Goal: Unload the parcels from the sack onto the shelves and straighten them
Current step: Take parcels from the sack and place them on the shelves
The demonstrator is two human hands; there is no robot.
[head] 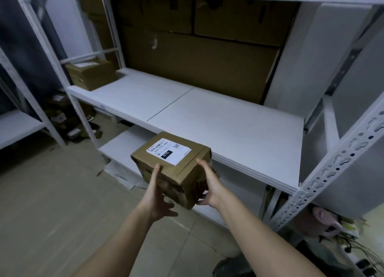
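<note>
Parcel clasped between left hand and right hand, label up, level with shelf edge; two-sided grasp likely steadies box for placement.

The box is showing brown cardboard wrapped in glossy, wrinkled tape, with a smooth white paper label on top. The shelf is looking like smooth, matt white board, and its upright post like white-painted perforated metal. The big cartons behind are showing plain matt cardboard.
</note>
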